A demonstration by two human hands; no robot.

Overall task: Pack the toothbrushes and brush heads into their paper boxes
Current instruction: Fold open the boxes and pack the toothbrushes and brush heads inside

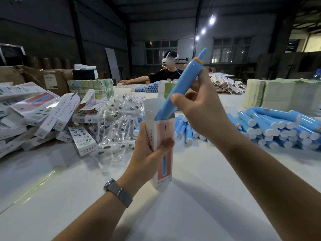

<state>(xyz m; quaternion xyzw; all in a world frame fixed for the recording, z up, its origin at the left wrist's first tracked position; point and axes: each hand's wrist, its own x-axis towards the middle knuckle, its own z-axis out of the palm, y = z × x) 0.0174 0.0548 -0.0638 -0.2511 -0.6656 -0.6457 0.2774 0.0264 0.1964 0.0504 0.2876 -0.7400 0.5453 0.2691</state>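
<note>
My left hand (147,152) grips a white paper box (164,167) with a pink and blue print, held upright with its bottom on the white table (191,206). The box's top flaps are open. My right hand (198,110) holds a blue toothbrush handle (178,89) tilted to the right, with its lower end inside the box mouth and its orange-ringed tip pointing up. Bagged brush heads (119,119) lie in a heap left of the box. More blue handles (278,126) are stacked to the right.
Packed white boxes (43,115) are piled at the left. Stacks of flat unfolded boxes (281,94) stand at the back right, with brown cartons (43,79) at the back left. A person (165,73) works across the table beside another row of blue handles (147,87).
</note>
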